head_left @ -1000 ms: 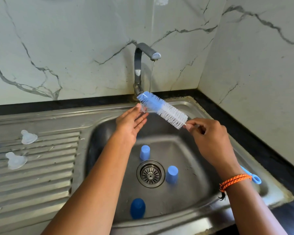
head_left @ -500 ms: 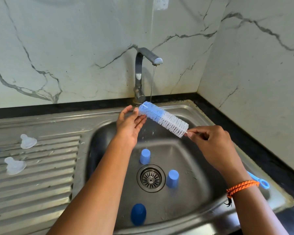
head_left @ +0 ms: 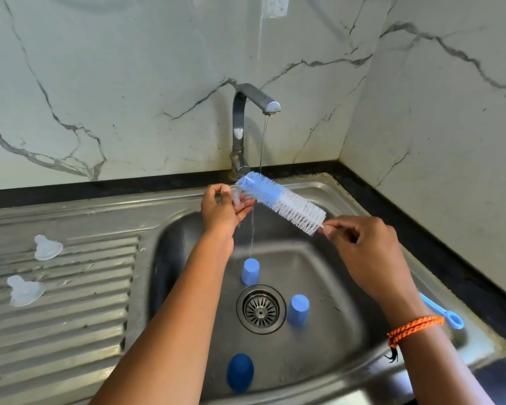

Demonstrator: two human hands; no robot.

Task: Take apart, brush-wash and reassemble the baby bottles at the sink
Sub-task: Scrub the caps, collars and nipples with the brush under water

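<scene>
My right hand [head_left: 365,247] pinches the wire stem of a blue-and-white bottle brush [head_left: 281,201], whose bristle head slants up to the left under the running tap [head_left: 256,103]. My left hand [head_left: 222,210] holds a small clear teat [head_left: 236,195] against the brush tip, fingers curled round it. Two light blue caps [head_left: 250,271] [head_left: 298,310] and a dark blue cap [head_left: 240,372] stand in the sink basin [head_left: 327,287]. Two more clear teats [head_left: 47,248] [head_left: 24,290] lie on the ribbed drainboard [head_left: 70,317].
A thin stream of water falls from the tap into the basin beside the drain [head_left: 260,309]. The brush's blue handle loop [head_left: 447,315] sticks out behind my right wrist over the sink's right rim. Marble walls close in at the back and right.
My left fingers have curled round the clear teat at the brush tip. Both hands and the brush have stayed under the tap, shifting only slightly in the view.
</scene>
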